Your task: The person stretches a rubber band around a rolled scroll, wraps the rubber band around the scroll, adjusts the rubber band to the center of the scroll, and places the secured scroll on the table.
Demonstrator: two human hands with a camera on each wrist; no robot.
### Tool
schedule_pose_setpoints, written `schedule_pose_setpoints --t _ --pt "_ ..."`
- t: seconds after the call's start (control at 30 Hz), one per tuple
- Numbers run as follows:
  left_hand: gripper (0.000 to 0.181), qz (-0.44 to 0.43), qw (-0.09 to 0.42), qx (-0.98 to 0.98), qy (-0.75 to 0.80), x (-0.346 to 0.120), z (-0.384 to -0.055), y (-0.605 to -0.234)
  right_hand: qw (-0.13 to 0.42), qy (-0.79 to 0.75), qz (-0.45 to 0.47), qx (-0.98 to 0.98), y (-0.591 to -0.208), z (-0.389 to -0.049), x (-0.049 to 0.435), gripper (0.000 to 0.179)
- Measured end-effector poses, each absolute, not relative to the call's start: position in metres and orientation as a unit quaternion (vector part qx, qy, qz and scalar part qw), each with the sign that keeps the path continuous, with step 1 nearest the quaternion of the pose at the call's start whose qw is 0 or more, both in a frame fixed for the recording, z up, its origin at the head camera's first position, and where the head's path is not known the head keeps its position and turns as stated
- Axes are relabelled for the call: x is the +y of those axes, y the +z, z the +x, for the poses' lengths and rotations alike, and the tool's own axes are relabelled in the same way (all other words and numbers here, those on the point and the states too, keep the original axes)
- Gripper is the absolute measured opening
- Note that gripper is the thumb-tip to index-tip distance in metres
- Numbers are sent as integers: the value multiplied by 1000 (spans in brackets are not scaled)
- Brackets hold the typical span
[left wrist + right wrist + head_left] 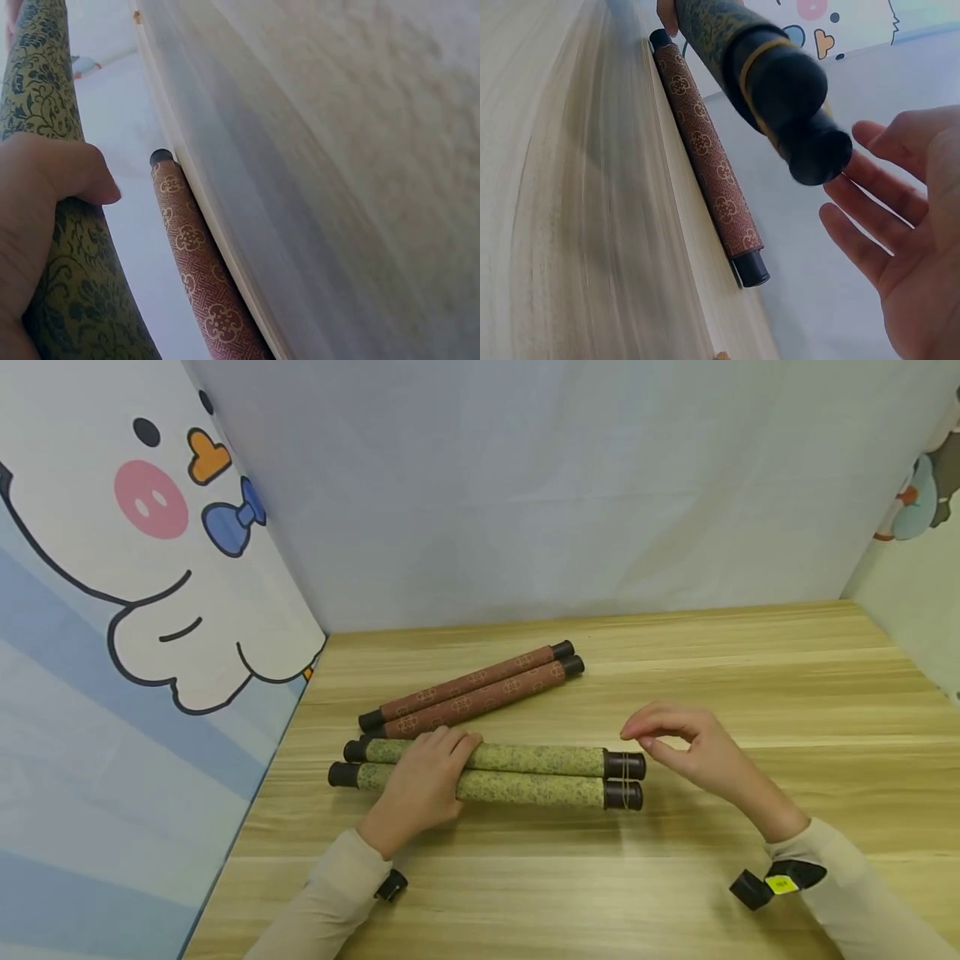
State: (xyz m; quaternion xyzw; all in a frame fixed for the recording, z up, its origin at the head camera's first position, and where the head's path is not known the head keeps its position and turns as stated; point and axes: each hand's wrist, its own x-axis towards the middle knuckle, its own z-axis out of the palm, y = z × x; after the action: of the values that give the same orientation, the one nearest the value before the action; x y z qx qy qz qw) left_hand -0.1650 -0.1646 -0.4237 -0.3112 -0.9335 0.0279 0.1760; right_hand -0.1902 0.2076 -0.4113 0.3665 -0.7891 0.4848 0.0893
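Observation:
A yellow-green patterned scroll (532, 789), rolled from both ends into two rods with dark end knobs, is held above the wooden table. My left hand (426, 777) grips it left of its middle, and the thumb lies across the patterned cloth in the left wrist view. A thin yellowish rubber band (761, 60) loops round both right-hand knobs. My right hand (693, 747) is just off that end, fingers loosely bent and nothing between them. Behind the green scroll lies a red-brown scroll (480, 692) with gold flower figures, also rolled into two rods.
The wood-grain table (750, 668) runs back to a pale cloth backdrop (540, 493). A cartoon-printed cloth panel (180, 610) borders the left side. Each wrist carries a small black camera, the right one (752, 889) low over the table.

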Motion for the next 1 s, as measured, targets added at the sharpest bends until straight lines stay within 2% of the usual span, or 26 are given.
schedule_pose_setpoints --t 0.33,0.63,0.8,1.0 --pt "87 -299 182 -936 48 -165 -165 -423 56 397 438 -804 -412 -187 202 37" --pt "87 -309 172 -933 67 -166 -163 -423 118 347 480 -797 -417 -188 193 36" --pt "80 -331 169 -926 61 -166 -164 -424 139 351 428 -821 -425 -184 189 33" --pt "67 -360 178 -914 57 -165 -162 -420 171 372 300 -862 -432 -177 179 21"
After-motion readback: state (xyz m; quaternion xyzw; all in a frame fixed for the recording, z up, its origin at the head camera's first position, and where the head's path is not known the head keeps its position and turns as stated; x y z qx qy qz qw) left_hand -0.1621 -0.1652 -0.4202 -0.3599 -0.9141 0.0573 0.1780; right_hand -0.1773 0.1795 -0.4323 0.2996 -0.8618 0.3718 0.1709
